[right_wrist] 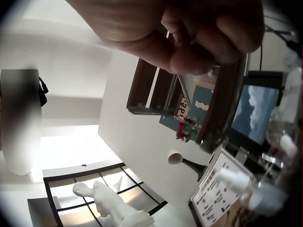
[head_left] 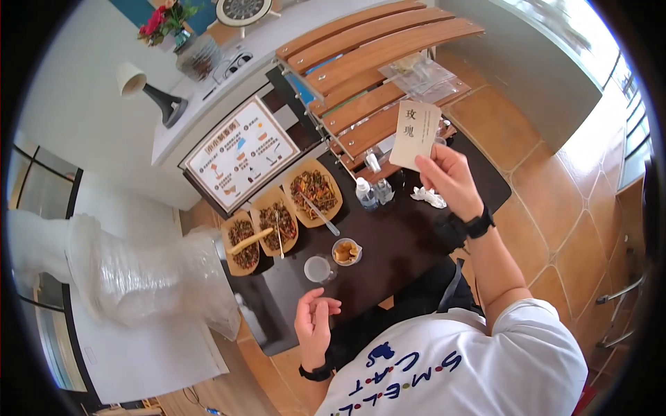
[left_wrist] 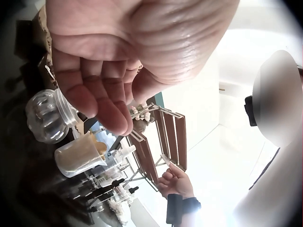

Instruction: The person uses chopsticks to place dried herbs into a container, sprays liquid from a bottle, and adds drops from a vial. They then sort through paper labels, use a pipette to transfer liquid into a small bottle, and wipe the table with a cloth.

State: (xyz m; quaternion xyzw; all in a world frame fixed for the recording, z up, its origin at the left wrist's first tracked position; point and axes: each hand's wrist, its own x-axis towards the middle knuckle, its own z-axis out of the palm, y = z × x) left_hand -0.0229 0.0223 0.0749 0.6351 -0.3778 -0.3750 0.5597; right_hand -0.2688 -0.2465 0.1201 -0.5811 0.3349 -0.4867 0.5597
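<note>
My right hand (head_left: 449,179), raised over the far right of the dark table (head_left: 402,236), pinches a cream paper card (head_left: 414,137) between thumb and fingers. Two large Chinese characters are printed on the card. Above the near table edge hangs my left hand (head_left: 313,326), its fingers loosely bent and holding nothing. Just beyond it stand a clear glass jar (left_wrist: 47,116) and a clear cup (head_left: 346,252) with orange-brown pieces inside. In the right wrist view, the curled fingers (right_wrist: 189,59) of the right hand show at the top.
Three paper trays of dried plant bits line the left, with a wooden scoop (head_left: 251,240) and a spoon (head_left: 322,215) lying across. Small bottles (head_left: 366,195) and crumpled tissue (head_left: 428,197) sit farther right. Behind are a printed sign (head_left: 243,154) and a slatted wooden rack (head_left: 374,41).
</note>
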